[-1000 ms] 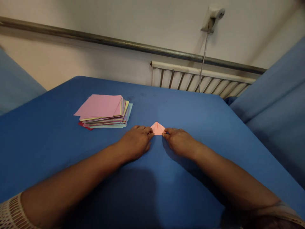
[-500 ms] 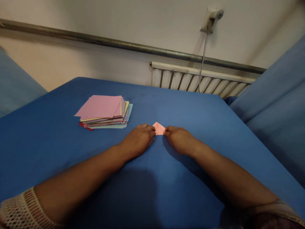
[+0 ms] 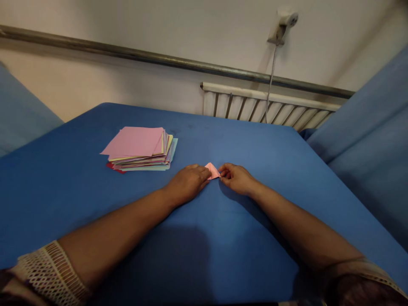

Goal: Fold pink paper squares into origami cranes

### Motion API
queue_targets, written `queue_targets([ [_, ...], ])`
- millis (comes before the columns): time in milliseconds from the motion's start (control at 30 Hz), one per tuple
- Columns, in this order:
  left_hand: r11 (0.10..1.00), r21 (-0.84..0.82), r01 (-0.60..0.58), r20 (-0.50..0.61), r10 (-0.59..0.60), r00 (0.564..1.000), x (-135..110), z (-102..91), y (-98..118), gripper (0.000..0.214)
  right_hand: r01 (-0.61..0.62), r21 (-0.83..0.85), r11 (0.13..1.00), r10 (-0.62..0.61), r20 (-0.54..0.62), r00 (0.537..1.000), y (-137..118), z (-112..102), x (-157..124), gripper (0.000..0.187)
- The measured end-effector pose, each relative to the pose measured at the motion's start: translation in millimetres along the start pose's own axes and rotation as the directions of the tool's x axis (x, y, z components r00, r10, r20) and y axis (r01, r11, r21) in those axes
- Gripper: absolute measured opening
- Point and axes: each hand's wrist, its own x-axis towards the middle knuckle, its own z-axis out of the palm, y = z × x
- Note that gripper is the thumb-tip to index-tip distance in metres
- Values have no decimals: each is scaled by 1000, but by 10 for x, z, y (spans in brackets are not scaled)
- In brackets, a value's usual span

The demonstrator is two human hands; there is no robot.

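A small folded pink paper [image 3: 212,171] lies in the middle of the blue table [image 3: 223,238]. My left hand [image 3: 188,182] rests palm down with its fingertips pressing the paper's left edge. My right hand [image 3: 236,178] pinches the paper's right corner between thumb and fingers. Most of the paper is hidden under the fingers of both hands.
A stack of coloured paper sheets [image 3: 140,149], pink on top, sits at the left behind my left hand. A radiator [image 3: 267,106] and a rail run along the wall behind the table. Blue covered surfaces stand at the left and right [image 3: 366,127].
Both hands have drawn closer over the pink paper. My right hand has turned from flat to a pinch on the right corner, and the paper now looks smaller and slightly lifted.
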Motion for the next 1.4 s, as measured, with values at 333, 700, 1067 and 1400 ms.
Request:
queue_targets([
  [333,997,-42,62,-46,-64,997,-20,2,52,23,311,-342,887,-351,-61,934,-100,58,-67,33],
  [700,978,199,-64,-22,70,997,35,32,-20,20,376,-285,882,-388,17,922,58,-6,-21,39],
  [1067,968,249,-11,-58,27,998,63,53,-6,25,391,-406,826,-405,55,913,23,-16,-27,34],
  [1400,989,-131,66,-229,-95,969,29,11,27,28,454,-163,876,-481,-229,846,48,56,28,20],
])
